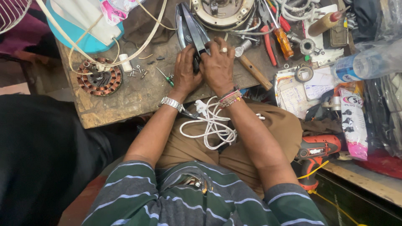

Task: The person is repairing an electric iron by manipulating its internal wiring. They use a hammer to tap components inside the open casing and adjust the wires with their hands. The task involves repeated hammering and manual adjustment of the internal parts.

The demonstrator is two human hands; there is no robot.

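Note:
Both hands grip the near end of a black and silver clothes iron [189, 26] that stands on its edge on a worn wooden workbench [125, 98]. My left hand [186, 69], with a metal watch at the wrist, holds the iron's left side. My right hand [217, 65], with a ring and thread bracelets, presses on its right side. A white power cord with a plug [209, 123] lies coiled on my lap just below the hands.
A copper-wound motor stator [99, 77] and small screws lie left on the bench. A round motor part [222, 11], a hammer [253, 69], screwdrivers [282, 39] and pliers crowd the back right. A plastic bottle [368, 62], paper packets and an orange drill [318, 150] lie to the right.

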